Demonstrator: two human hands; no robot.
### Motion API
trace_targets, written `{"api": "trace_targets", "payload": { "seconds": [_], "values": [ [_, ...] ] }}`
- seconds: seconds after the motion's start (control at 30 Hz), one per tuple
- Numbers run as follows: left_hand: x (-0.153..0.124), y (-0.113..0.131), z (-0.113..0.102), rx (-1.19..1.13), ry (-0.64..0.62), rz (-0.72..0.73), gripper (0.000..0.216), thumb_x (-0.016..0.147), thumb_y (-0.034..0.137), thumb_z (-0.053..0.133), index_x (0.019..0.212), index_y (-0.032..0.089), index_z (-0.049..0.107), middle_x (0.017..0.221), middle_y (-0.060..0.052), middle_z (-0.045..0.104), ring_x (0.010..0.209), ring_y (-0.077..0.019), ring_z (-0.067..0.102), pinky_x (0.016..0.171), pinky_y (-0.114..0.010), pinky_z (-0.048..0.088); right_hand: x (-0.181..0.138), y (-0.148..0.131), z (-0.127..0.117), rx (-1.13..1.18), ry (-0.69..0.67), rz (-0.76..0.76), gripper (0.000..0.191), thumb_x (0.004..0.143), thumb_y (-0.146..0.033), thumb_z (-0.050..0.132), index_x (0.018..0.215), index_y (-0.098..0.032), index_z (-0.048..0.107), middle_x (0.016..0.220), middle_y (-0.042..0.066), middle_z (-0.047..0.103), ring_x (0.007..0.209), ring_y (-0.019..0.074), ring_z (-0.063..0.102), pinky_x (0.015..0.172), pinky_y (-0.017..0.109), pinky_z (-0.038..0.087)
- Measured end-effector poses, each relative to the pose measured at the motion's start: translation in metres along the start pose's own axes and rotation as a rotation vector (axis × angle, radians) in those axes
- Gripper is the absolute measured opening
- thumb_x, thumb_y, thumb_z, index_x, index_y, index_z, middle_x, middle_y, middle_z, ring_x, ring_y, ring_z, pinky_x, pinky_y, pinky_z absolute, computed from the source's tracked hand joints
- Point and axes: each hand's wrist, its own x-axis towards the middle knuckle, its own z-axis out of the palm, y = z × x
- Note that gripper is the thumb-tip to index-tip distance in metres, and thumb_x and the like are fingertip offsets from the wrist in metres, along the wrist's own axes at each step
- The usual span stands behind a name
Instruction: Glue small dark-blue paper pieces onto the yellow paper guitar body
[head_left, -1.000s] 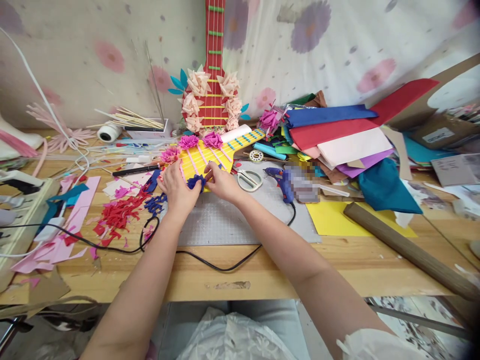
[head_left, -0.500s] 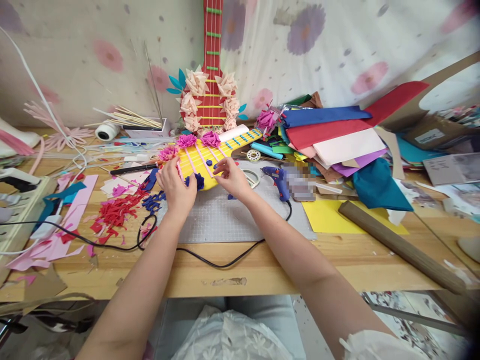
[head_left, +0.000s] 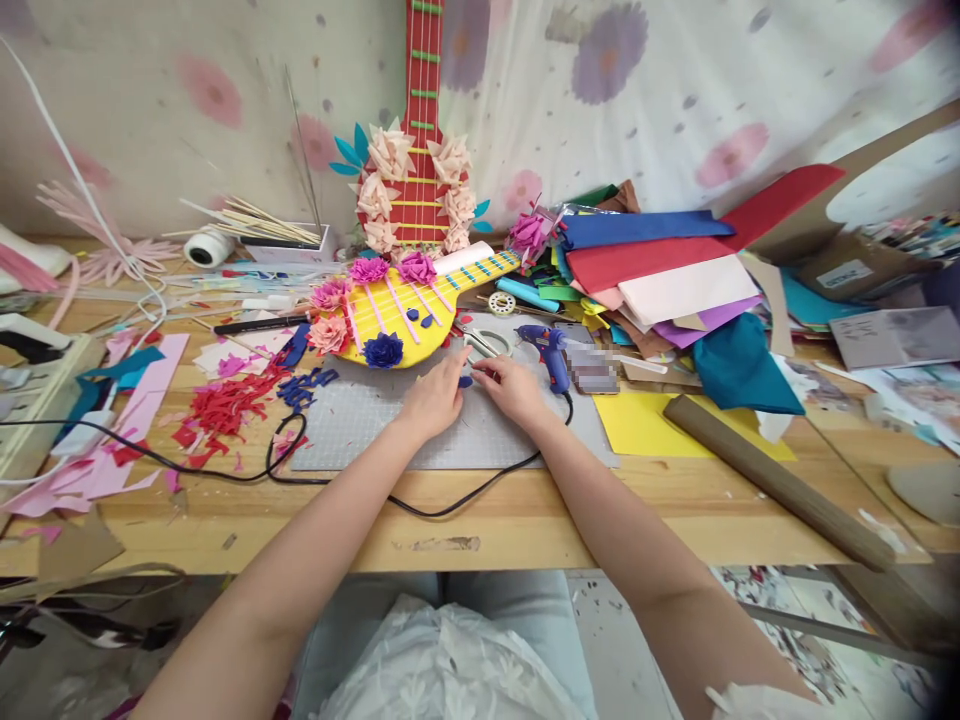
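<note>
A yellow paper guitar (head_left: 442,335) lies at the back of the grey cutting mat (head_left: 360,420), with pink strips, pink and coral paper flowers and a dark blue paper flower (head_left: 383,349) on it. Two small blue petals (head_left: 420,317) sit on its body. My left hand (head_left: 433,398) is over the mat, fingers stretched forward and holding nothing I can see. Opposite it, my right hand (head_left: 514,390) has bent fingers slightly apart. Between the hands, a small blue paper piece (head_left: 465,381) lies on the mat. Just beyond the fingers are scissors (head_left: 491,344).
A blue glue gun (head_left: 551,355) lies right of my hands, its black cord (head_left: 450,512) looping along the table front. Red paper scraps (head_left: 229,405) are piled at left. Stacked coloured paper (head_left: 660,250) and a brown tube (head_left: 772,480) occupy the right. A red guitar (head_left: 420,190) stands behind.
Both hands have left the yellow guitar and come right and nearer to me, over the mat beside the small blue piece. The blue flower and both blue petals on the guitar are now uncovered.
</note>
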Motion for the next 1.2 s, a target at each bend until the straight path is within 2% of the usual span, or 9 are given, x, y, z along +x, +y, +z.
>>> {"api": "trace_targets", "payload": {
  "seconds": [0.1, 0.23, 0.53, 0.63, 0.8, 0.9, 1.03, 1.1, 1.2],
  "values": [
    [-0.004, -0.004, 0.006, -0.027, 0.045, -0.020, 0.069, 0.075, 0.006, 0.044, 0.140, 0.016, 0.024, 0.121, -0.013, 0.056, 0.105, -0.0215, 0.056, 0.094, -0.040, 0.043, -0.002, -0.004, 0.004, -0.071, -0.035, -0.041, 0.023, 0.084, -0.034, 0.054, 0.103, -0.025, 0.064, 0.096, 0.004, 0.061, 0.084, 0.0168, 0.057, 0.068, 0.027, 0.040],
    [-0.010, -0.007, 0.009, -0.103, 0.108, -0.029, 0.073, 0.073, 0.004, 0.044, 0.142, 0.015, 0.020, 0.125, -0.014, 0.053, 0.098, -0.0181, 0.059, 0.095, -0.038, 0.043, -0.002, -0.009, 0.005, -0.093, -0.074, -0.051, 0.016, 0.082, -0.030, 0.056, 0.095, -0.023, 0.062, 0.098, 0.005, 0.058, 0.089, 0.0170, 0.056, 0.065, 0.026, 0.039],
    [-0.011, -0.011, 0.012, -0.131, 0.126, -0.056, 0.075, 0.072, 0.003, 0.046, 0.140, 0.017, 0.021, 0.121, -0.013, 0.054, 0.097, -0.0176, 0.060, 0.095, -0.039, 0.044, -0.004, -0.007, 0.007, 0.078, -0.058, 0.038, 0.007, 0.076, -0.021, 0.057, 0.082, -0.021, 0.055, 0.075, -0.002, 0.060, 0.065, 0.0128, 0.052, 0.059, 0.025, 0.036],
    [-0.011, -0.010, 0.010, -0.128, 0.163, -0.047, 0.070, 0.073, 0.004, 0.047, 0.138, 0.016, 0.025, 0.120, -0.013, 0.055, 0.102, -0.0183, 0.058, 0.096, -0.038, 0.044, -0.004, -0.006, 0.008, 0.217, 0.010, 0.032, 0.012, 0.074, -0.022, 0.057, 0.085, -0.021, 0.053, 0.077, -0.002, 0.061, 0.065, 0.0127, 0.053, 0.062, 0.026, 0.040],
    [-0.011, -0.003, 0.004, -0.178, 0.322, -0.055, 0.055, 0.077, 0.009, 0.047, 0.130, 0.016, 0.036, 0.115, -0.011, 0.059, 0.108, -0.0180, 0.057, 0.097, -0.036, 0.044, -0.006, -0.013, 0.006, 0.353, 0.233, 0.023, 0.019, 0.077, -0.024, 0.054, 0.095, -0.022, 0.050, 0.088, 0.002, 0.064, 0.071, 0.0150, 0.060, 0.067, 0.029, 0.046],
    [-0.011, 0.002, 0.005, -0.356, 0.356, -0.144, 0.045, 0.080, 0.016, 0.049, 0.124, 0.018, 0.042, 0.108, -0.010, 0.062, 0.097, -0.0163, 0.062, 0.087, -0.033, 0.050, -0.009, -0.018, 0.007, 0.321, 0.288, -0.032, 0.018, 0.080, -0.026, 0.051, 0.097, -0.022, 0.051, 0.092, 0.004, 0.065, 0.074, 0.0155, 0.061, 0.069, 0.030, 0.048],
    [-0.008, 0.002, 0.011, -0.809, 0.300, -0.401, 0.028, 0.084, 0.031, 0.048, 0.108, 0.017, 0.051, 0.091, -0.007, 0.066, 0.074, -0.0144, 0.066, 0.064, -0.027, 0.053, -0.012, -0.020, 0.008, 0.230, 0.232, -0.137, 0.012, 0.083, -0.023, 0.046, 0.092, -0.022, 0.055, 0.097, 0.006, 0.065, 0.080, 0.0162, 0.062, 0.077, 0.031, 0.048],
    [-0.005, 0.000, 0.013, -0.969, 0.283, -0.501, 0.025, 0.083, 0.036, 0.049, 0.095, 0.015, 0.056, 0.082, -0.007, 0.067, 0.069, -0.0157, 0.067, 0.060, -0.027, 0.053, -0.013, -0.019, 0.008, 0.184, 0.194, -0.166, 0.014, 0.083, -0.021, 0.045, 0.092, -0.022, 0.056, 0.098, 0.006, 0.065, 0.084, 0.0169, 0.062, 0.079, 0.031, 0.048],
    [-0.001, -0.003, 0.012, -1.061, 0.304, -0.570, 0.025, 0.078, 0.038, 0.057, 0.084, 0.014, 0.058, 0.079, -0.008, 0.068, 0.070, -0.0186, 0.068, 0.062, -0.030, 0.054, -0.013, -0.019, 0.008, 0.147, 0.151, -0.206, 0.017, 0.083, -0.017, 0.043, 0.093, -0.021, 0.057, 0.097, 0.006, 0.066, 0.087, 0.0171, 0.062, 0.080, 0.030, 0.047]
  ]
}}
